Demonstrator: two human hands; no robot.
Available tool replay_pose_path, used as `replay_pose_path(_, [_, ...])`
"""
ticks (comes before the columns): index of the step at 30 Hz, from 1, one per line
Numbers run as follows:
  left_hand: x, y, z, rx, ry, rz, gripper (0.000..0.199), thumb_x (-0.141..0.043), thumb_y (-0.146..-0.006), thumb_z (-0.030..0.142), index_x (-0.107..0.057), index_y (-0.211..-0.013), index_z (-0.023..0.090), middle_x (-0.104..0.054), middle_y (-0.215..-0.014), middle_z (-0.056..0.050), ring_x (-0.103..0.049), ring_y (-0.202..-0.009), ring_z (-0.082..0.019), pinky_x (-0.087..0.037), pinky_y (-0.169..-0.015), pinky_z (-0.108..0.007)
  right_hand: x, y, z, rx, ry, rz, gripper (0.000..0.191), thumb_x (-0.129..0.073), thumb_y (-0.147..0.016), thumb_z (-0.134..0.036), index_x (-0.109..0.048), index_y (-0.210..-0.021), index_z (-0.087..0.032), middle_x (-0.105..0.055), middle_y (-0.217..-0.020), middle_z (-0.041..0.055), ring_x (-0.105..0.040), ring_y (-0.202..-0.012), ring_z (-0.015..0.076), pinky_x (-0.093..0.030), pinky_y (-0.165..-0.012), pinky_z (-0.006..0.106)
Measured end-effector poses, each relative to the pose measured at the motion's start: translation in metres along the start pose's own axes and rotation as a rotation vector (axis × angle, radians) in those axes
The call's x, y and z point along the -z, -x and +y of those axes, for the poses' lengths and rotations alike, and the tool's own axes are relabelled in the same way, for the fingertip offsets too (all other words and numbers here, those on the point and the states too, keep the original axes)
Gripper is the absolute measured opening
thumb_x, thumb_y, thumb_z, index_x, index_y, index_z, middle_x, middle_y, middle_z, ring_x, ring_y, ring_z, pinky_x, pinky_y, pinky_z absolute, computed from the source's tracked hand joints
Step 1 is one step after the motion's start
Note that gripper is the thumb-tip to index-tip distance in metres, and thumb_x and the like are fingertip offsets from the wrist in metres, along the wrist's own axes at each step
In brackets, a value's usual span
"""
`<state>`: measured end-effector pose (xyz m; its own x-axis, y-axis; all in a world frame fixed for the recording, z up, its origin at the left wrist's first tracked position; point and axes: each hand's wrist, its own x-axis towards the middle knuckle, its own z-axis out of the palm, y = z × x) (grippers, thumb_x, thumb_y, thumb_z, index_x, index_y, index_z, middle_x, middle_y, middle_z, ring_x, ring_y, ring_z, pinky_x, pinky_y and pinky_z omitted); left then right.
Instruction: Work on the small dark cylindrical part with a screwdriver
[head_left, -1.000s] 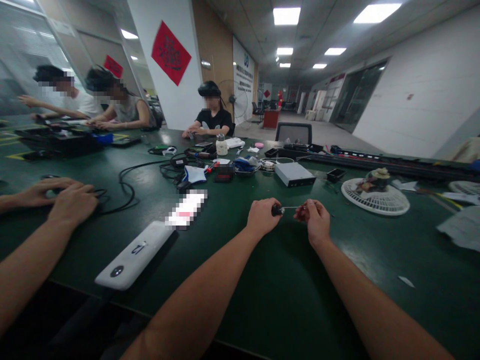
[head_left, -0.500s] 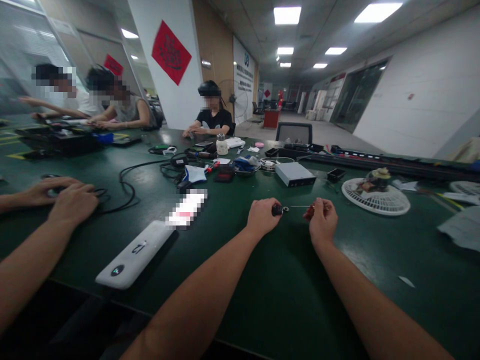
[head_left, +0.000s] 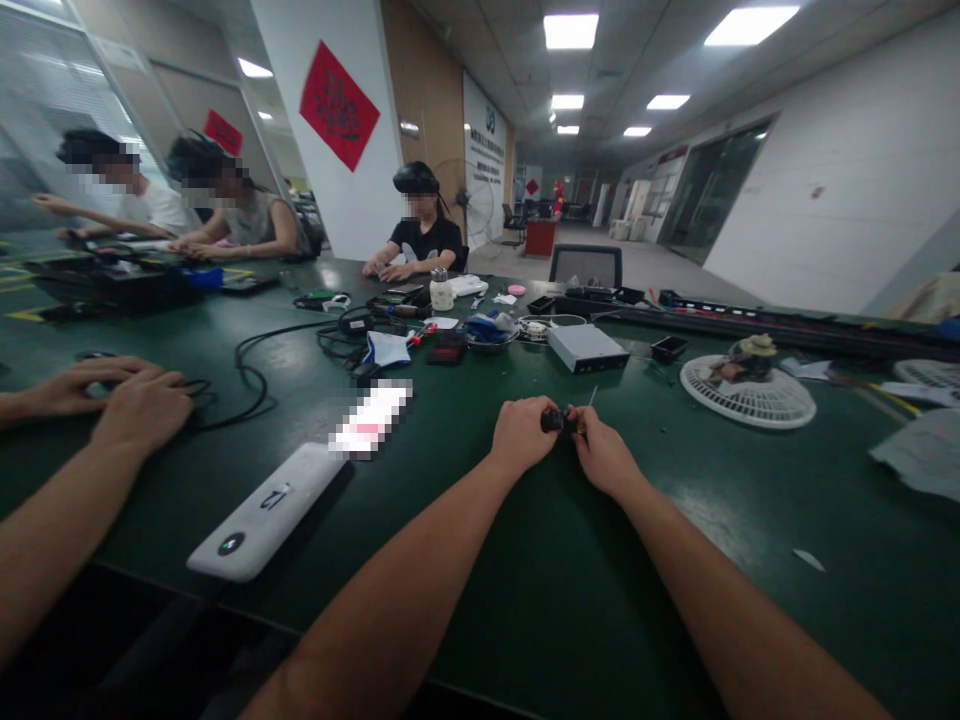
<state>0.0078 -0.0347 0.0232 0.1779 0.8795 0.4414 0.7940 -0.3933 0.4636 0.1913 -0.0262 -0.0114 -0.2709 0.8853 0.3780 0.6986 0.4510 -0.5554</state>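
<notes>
Near the middle of the green table (head_left: 465, 520), my left hand (head_left: 523, 434) is closed round a small dark cylindrical part (head_left: 552, 420), whose end points right. My right hand (head_left: 602, 450) is closed just to the right of it, its fingertips at the end of that part. A thin metal rod (head_left: 594, 395) sticks up from my right fingers. The handle of the rod is mostly hidden, and what the right fingertips touch is too small to make out.
Beyond my hands lie a grey metal box (head_left: 589, 348) and a white fan grille (head_left: 748, 395). To the left are a white power bank (head_left: 270, 510), a lit phone (head_left: 373, 418), black cables (head_left: 251, 350) and another person's hands (head_left: 142, 405). Three people sit across the table.
My right hand has moved left, up to the dark part. The thin rod, which lay level pointing left, now points upward. My left hand has hardly moved.
</notes>
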Motion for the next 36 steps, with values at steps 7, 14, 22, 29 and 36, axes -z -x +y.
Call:
replay_pose_path(7, [-0.003,0.000,-0.002,-0.008,0.003,0.011,0.015,-0.072,-0.084,0.023,-0.074,-0.099,0.024,-0.080,-0.103,-0.003,-0.073,-0.100,-0.025,-0.051,-0.095,-0.042,0.008,-0.001,-0.005,-0.138,0.038,0.089,0.029,-0.069,-0.084,-0.019,-0.049,-0.102,-0.029,-0.075,-0.100,0.0044,-0.073,-0.094,0.0293,-0.053,-0.081,0.041])
replay_pose_path(14, [-0.002,0.000,-0.002,-0.008,0.012,0.010,0.015,-0.072,-0.084,0.022,-0.075,-0.099,0.024,-0.080,-0.102,-0.003,-0.073,-0.099,-0.025,-0.052,-0.095,-0.041,0.008,0.001,-0.010,-0.161,-0.167,0.202,0.025,-0.063,-0.081,-0.019,-0.048,-0.099,-0.029,-0.077,-0.092,0.0019,-0.076,-0.082,0.0249,-0.056,-0.080,0.039])
replay_pose_path(22, [-0.003,-0.001,-0.003,-0.058,0.052,-0.035,0.017,-0.072,-0.082,0.022,-0.074,-0.100,0.024,-0.080,-0.106,-0.003,-0.073,-0.101,-0.025,-0.052,-0.096,-0.042,0.000,-0.004,-0.002,-0.113,-0.654,0.237,0.037,-0.075,-0.077,-0.027,-0.044,-0.098,-0.029,-0.077,-0.100,0.0047,-0.079,-0.090,0.0229,-0.061,-0.088,0.039])
replay_pose_path(29, [-0.002,-0.001,-0.002,-0.088,0.064,-0.069,0.019,-0.075,-0.084,0.028,-0.074,-0.103,0.023,-0.080,-0.108,-0.004,-0.073,-0.103,-0.025,-0.052,-0.099,-0.042,0.001,-0.004,-0.001,-0.109,-0.602,0.225,0.033,-0.076,-0.080,-0.029,-0.046,-0.092,-0.027,-0.081,-0.094,0.0051,-0.079,-0.095,0.0245,-0.058,-0.096,0.044])
replay_pose_path(36, [-0.002,-0.001,-0.003,-0.135,0.065,-0.105,0.023,-0.075,-0.084,0.029,-0.075,-0.106,0.024,-0.080,-0.107,-0.004,-0.072,-0.105,-0.025,-0.051,-0.102,-0.041,0.001,-0.004,0.003,-0.172,-0.568,0.273,0.043,-0.082,-0.074,-0.036,-0.045,-0.094,-0.027,-0.075,-0.090,0.0019,-0.075,-0.081,0.0215,-0.058,-0.077,0.036])
